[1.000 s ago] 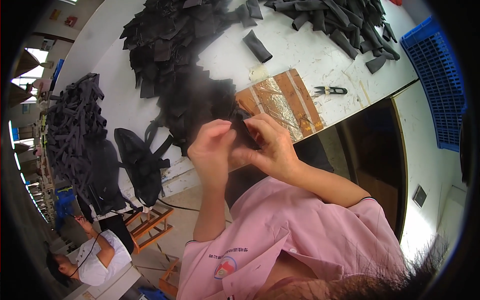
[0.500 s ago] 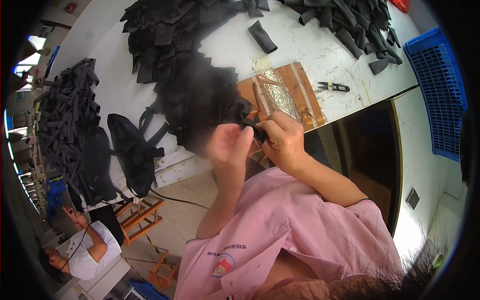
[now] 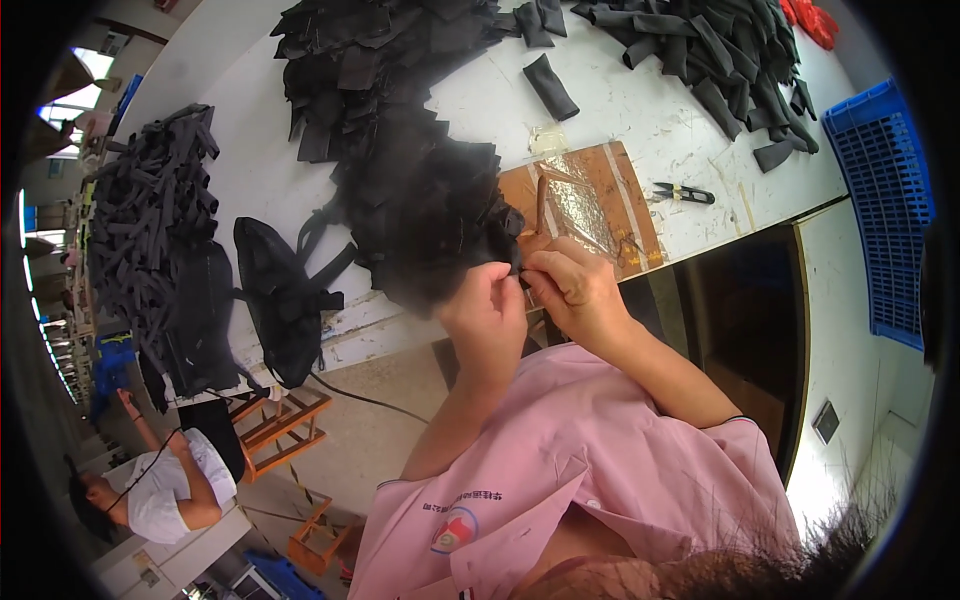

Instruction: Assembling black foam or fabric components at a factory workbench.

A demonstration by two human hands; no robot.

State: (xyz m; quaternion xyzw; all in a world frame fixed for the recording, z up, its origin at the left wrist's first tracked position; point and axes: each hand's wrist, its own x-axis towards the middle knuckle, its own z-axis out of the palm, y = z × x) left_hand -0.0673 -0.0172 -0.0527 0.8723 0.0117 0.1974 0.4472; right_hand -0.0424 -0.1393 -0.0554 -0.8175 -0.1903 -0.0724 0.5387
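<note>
My left hand [image 3: 488, 318] and my right hand [image 3: 580, 295] meet at the table's near edge, both closed in a pinch. Between the fingertips shows a small bit of black fabric [image 3: 517, 268]; most of it is hidden by the fingers. Just beyond them lies a brown board [image 3: 625, 215] with clear tape and a shiny patch, and a wooden stick [image 3: 541, 205] rises by it. A heap of black fabric pieces [image 3: 430, 200] lies directly beyond my left hand. To the right of the board rest black thread snips [image 3: 685, 193].
On the white table [image 3: 480, 105] are a pile of black fabric tubes [image 3: 700, 60], a single tube [image 3: 551, 87], a heap of dark strips [image 3: 150, 220] and a black strapped pouch [image 3: 272, 300]. A blue crate [image 3: 880, 210] stands right. A seated person [image 3: 185, 490] and wooden stools [image 3: 285, 435] are left.
The black fabric piece, earlier a visible loop between my hands, is now mostly hidden in my fingers. My fingertips have drawn closer together. The whole view has shifted slightly.
</note>
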